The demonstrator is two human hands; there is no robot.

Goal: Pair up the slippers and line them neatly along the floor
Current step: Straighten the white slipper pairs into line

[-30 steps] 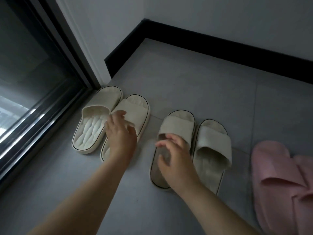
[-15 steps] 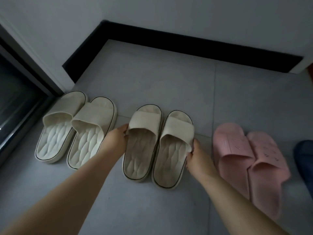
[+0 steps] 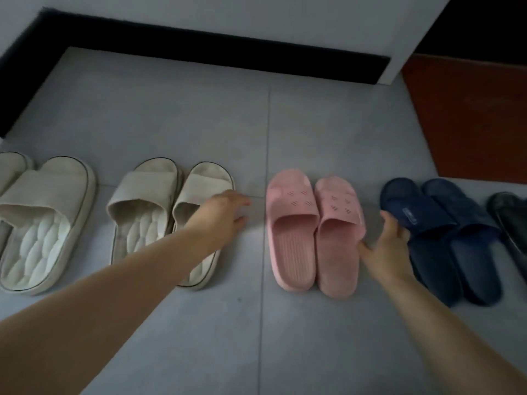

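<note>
My hands have left the middle beige pair (image 3: 142, 201) and shifted right. Left hand (image 3: 225, 212): fingers straight and loose, holding nothing, over the grey floor (image 3: 199, 124) just right of that pair, frame centre. Right hand (image 3: 389, 243): centre right, between the pink pair (image 3: 293, 206) and the navy pair (image 3: 445, 223), thumb against the pink outer edge, fingers bent by the navy strap; I cannot tell whether it grips. Row, left to right: larger beige pair (image 3: 48, 201), beige, pink, navy, one dark slipper (image 3: 510, 215) cut by the right edge. Toes point to the black skirting (image 3: 199, 47) at top. Red-brown mat (image 3: 470, 115), upper right.
</note>
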